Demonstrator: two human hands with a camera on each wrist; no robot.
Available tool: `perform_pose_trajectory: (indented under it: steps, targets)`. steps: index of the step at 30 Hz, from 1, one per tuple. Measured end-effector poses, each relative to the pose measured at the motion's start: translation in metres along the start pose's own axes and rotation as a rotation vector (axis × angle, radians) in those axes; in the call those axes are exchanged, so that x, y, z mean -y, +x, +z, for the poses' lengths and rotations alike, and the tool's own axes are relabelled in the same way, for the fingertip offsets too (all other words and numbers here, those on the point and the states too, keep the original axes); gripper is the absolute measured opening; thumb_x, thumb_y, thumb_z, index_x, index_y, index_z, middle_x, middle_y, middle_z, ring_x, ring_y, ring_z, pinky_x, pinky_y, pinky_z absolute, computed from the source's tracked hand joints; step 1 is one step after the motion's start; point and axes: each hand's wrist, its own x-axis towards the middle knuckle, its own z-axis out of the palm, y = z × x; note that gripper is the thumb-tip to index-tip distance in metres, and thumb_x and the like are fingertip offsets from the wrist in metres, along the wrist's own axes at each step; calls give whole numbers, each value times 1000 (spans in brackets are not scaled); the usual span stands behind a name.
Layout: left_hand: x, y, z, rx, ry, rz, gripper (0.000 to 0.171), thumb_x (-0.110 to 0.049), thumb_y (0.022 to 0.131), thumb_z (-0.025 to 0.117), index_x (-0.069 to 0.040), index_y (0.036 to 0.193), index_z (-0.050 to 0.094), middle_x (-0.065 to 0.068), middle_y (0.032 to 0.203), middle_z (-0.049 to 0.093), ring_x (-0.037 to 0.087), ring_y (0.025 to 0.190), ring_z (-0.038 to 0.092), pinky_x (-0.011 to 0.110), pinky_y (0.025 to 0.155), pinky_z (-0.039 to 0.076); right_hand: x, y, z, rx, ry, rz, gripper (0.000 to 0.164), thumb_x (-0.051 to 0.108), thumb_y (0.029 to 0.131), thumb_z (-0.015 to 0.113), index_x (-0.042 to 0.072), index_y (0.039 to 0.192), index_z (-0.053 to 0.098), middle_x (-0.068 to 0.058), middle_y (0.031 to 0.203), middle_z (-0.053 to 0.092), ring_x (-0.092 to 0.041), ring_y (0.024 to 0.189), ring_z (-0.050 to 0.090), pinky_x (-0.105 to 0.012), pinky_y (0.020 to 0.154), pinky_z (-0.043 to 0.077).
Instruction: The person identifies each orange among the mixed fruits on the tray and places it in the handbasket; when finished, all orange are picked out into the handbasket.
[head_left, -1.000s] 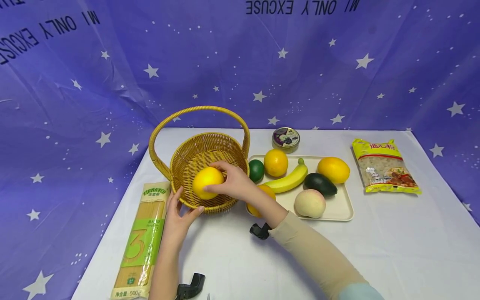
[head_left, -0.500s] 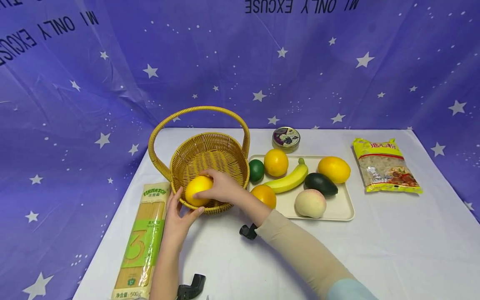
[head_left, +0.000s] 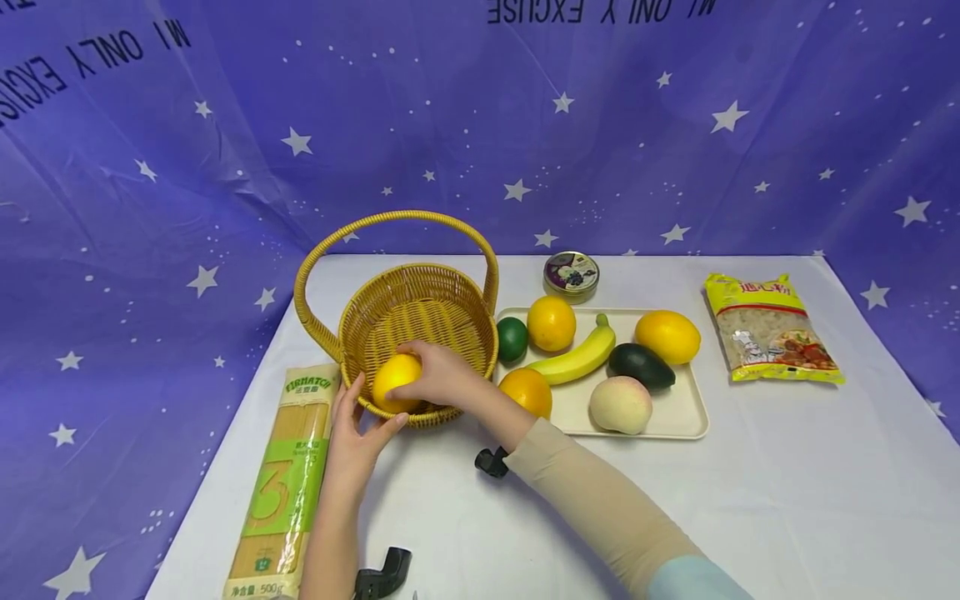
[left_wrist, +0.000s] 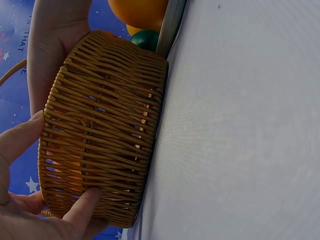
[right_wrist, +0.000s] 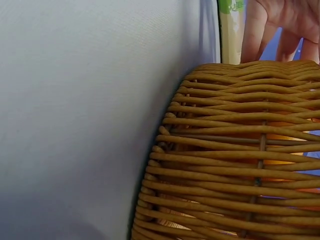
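Observation:
In the head view a brown wicker basket [head_left: 420,283] with a tall hooped handle stands at the left of the table. My right hand [head_left: 444,379] reaches over its near side and holds a yellow-orange orange [head_left: 393,379] low inside, against the front left wall. My left hand [head_left: 358,437] grips the basket's near left rim, thumb and fingers spread along it. The left wrist view shows fingertips [left_wrist: 92,196] pressed on the woven outer wall. In the right wrist view the basket wall [right_wrist: 240,150] hides the right hand and most of the orange.
Right of the basket, a cream tray [head_left: 693,417] bears a banana [head_left: 577,358], a peach [head_left: 621,405], a dark avocado [head_left: 641,367], oranges and other fruit. A round tin [head_left: 572,275] stands behind it. Spaghetti [head_left: 281,483] lies at left, a yellow food bag [head_left: 772,329] at right.
My right hand has moved down and left, lowering the orange deeper into the basket toward the front left wall; it barely moves over the last half second. My left hand stays at the rim.

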Motion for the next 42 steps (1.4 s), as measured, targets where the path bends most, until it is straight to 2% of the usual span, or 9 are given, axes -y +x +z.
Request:
perform_pose_trajectory:
  steps: [5, 12, 21, 27, 32, 36, 42]
  targets:
    - [-4, 3, 0, 1, 2, 22, 91, -17, 80, 75, -17, 150, 17, -3, 154, -8, 26, 140, 7, 42, 107, 33, 2, 1, -4, -10, -61, -22, 73, 50, 71, 75, 15, 132, 51, 0, 114, 60, -13, 92, 56, -25, 71, 49]
    - [3, -3, -1, 7, 27, 31, 92, -18, 79, 75, -15, 150, 16, 0, 154, -9, 31, 140, 7, 43, 107, 32, 3, -9, 2, -12, -133, -30, 75, 52, 72, 73, 16, 133, 50, 1, 116, 60, -12, 93, 56, -24, 70, 49]
    - [8, -14, -3, 9, 42, -36, 90, -15, 82, 73, -13, 150, 14, 6, 154, -13, 39, 139, 4, 47, 107, 31, 4, -31, 3, -51, -173, -13, 79, 54, 71, 73, 15, 135, 47, -3, 128, 55, -20, 112, 54, -37, 89, 50]
    - [5, -3, 1, -9, 33, 8, 90, -14, 81, 74, -13, 150, 16, 5, 154, -11, 38, 139, 5, 48, 107, 31, 9, -42, -28, -121, -138, -28, 79, 57, 73, 71, 21, 138, 45, -3, 136, 49, -24, 121, 49, -44, 96, 46]
    - [5, -2, 3, 4, 33, 22, 92, -17, 79, 75, -13, 150, 17, 3, 155, -10, 36, 140, 6, 45, 106, 32, 7, -63, -57, -190, -62, -63, 75, 56, 75, 70, 24, 138, 44, 0, 136, 49, -18, 111, 54, -36, 89, 50]
    - [5, -2, 2, 11, 26, 24, 94, -20, 78, 77, -15, 150, 16, 1, 154, -11, 33, 140, 6, 45, 106, 33, 4, -82, -82, -247, 30, -32, 72, 55, 75, 70, 28, 137, 45, 5, 133, 50, -12, 102, 56, -28, 79, 53]
    - [6, -3, -1, -2, 32, 18, 95, -22, 77, 77, -17, 150, 16, -2, 155, -9, 31, 140, 6, 43, 106, 34, -8, -101, -116, -320, 167, 26, 70, 54, 74, 71, 34, 135, 44, 8, 131, 50, -16, 105, 58, -31, 79, 55]
